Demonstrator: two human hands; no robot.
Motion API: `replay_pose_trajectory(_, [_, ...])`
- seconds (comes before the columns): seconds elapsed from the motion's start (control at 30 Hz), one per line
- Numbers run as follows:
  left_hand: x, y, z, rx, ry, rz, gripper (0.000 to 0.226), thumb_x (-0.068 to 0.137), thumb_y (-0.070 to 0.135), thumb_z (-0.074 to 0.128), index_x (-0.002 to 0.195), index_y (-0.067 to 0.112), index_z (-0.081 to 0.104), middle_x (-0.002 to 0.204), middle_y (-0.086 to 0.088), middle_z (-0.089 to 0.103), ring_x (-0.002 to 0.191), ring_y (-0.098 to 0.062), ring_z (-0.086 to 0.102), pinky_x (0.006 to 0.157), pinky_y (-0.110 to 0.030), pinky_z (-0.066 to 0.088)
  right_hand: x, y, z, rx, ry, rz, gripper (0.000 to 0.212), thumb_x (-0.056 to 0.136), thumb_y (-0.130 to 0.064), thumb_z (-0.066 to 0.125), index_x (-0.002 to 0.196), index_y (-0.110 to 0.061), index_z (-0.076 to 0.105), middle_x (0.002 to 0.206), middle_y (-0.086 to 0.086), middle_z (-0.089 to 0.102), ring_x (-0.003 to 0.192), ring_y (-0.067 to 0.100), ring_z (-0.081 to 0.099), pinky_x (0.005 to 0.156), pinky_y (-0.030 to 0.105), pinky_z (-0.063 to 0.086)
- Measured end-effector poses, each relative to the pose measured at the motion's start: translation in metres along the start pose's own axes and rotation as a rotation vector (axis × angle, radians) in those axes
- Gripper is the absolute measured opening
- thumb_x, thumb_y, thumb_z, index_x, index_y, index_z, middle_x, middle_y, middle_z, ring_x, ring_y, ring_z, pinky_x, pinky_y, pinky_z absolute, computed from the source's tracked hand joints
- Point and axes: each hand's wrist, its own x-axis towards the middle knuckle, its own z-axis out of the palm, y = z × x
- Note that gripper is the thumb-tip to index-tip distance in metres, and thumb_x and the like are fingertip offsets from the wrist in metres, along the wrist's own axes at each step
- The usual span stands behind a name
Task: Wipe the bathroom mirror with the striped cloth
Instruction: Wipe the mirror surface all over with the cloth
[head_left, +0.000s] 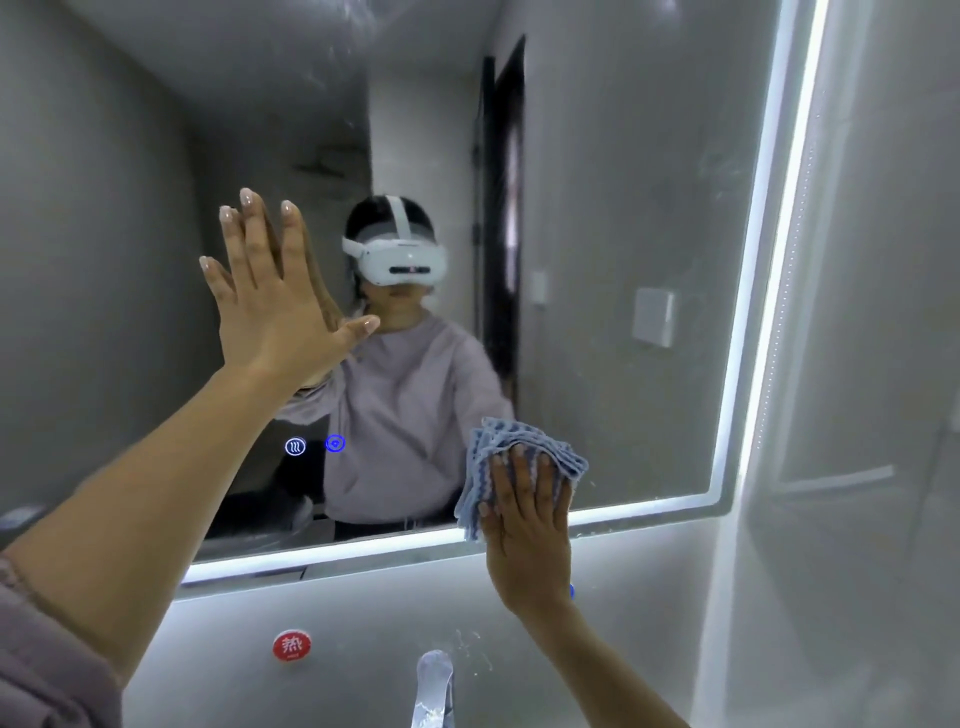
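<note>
The bathroom mirror (613, 171) fills most of the view, with a lit white strip along its bottom and right edges. My right hand (530, 525) presses the folded blue-and-white striped cloth (511, 444) flat against the glass at the lower edge, right of centre. My left hand (270, 301) rests flat on the glass at the left, fingers spread and empty. Faint smears show on the upper part of the glass.
Below the mirror a chrome tap (434, 686) rises at the bottom centre, with a round red sticker (292, 646) on the wall to its left. Two small blue touch icons (314, 445) glow in the glass. A grey wall (857, 364) stands close on the right.
</note>
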Motion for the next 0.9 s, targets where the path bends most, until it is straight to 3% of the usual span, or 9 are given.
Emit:
replay_pose_trajectory(0.13, [0.0,-0.001,0.0,0.0,0.005,0.0,0.121,0.069,0.069,0.058,0.146,0.012,-0.015,0.154,-0.016,-0.021,0.142,-0.032,-0.02,0.112,-0.057,-0.001,0.005,-0.045,0.0,0.112,0.006,0.238,0.054,0.101,-0.031,0.023,0.151,-0.012,0.019,0.161,0.009,0.002,0.147,0.034,0.004,0.115,0.058,0.006])
replay_pose_trajectory(0.27, [0.0,-0.001,0.002,0.007,0.011,0.004,0.121,0.069,0.07,0.058,0.146,0.012,-0.016,0.154,-0.015,-0.021,0.142,-0.031,-0.021,0.112,-0.056,-0.002,0.004,-0.068,0.007,0.043,-0.041,-0.038,0.064,0.094,-0.033,0.04,0.153,-0.026,0.015,0.161,-0.001,0.005,0.147,0.028,0.01,0.112,0.055,0.012])
replay_pose_trajectory(0.47, [-0.001,0.0,0.0,0.01,0.007,-0.01,0.121,0.069,0.069,0.059,0.147,0.012,-0.014,0.155,-0.016,-0.021,0.142,-0.031,-0.02,0.112,-0.056,-0.002,0.002,-0.017,0.002,-0.003,-0.059,-0.126,0.052,0.1,-0.03,0.03,0.152,-0.025,0.023,0.16,0.0,0.017,0.147,0.027,0.013,0.115,0.056,0.013])
replay_pose_trajectory(0.57, [-0.001,0.003,-0.001,0.024,0.007,-0.012,0.121,0.069,0.068,0.059,0.147,0.01,-0.012,0.155,-0.018,-0.018,0.142,-0.033,-0.018,0.112,-0.058,0.0,-0.002,0.034,-0.001,-0.054,-0.034,-0.039,0.05,0.102,-0.028,0.022,0.149,-0.012,0.031,0.16,0.009,0.011,0.146,0.036,0.012,0.115,0.06,0.009])
replay_pose_trajectory(0.7, [-0.001,0.002,-0.001,0.023,0.001,-0.015,0.121,0.069,0.069,0.059,0.147,0.01,-0.013,0.155,-0.017,-0.019,0.142,-0.033,-0.019,0.112,-0.058,0.0,-0.001,0.082,-0.013,0.011,0.028,0.249,0.055,0.103,-0.033,0.012,0.153,-0.013,-0.001,0.161,0.008,-0.01,0.145,0.041,0.002,0.114,0.059,0.006])
replay_pose_trajectory(0.8, [0.001,0.001,-0.001,0.027,-0.004,-0.013,0.121,0.069,0.07,0.058,0.146,0.011,-0.015,0.154,-0.017,-0.02,0.142,-0.033,-0.02,0.112,-0.058,0.0,0.003,0.073,-0.011,0.031,0.031,0.338,0.058,0.102,-0.03,0.017,0.152,-0.009,0.0,0.16,0.016,-0.003,0.144,0.044,0.002,0.113,0.061,0.005])
replay_pose_trajectory(0.9, [0.0,0.001,0.0,0.02,-0.012,-0.018,0.122,0.069,0.069,0.058,0.146,0.011,-0.015,0.154,-0.017,-0.021,0.142,-0.032,-0.021,0.112,-0.058,-0.001,0.007,0.052,-0.008,0.073,0.029,0.384,0.056,0.103,-0.033,0.007,0.151,-0.006,0.002,0.158,0.019,0.001,0.143,0.047,0.005,0.113,0.062,0.004])
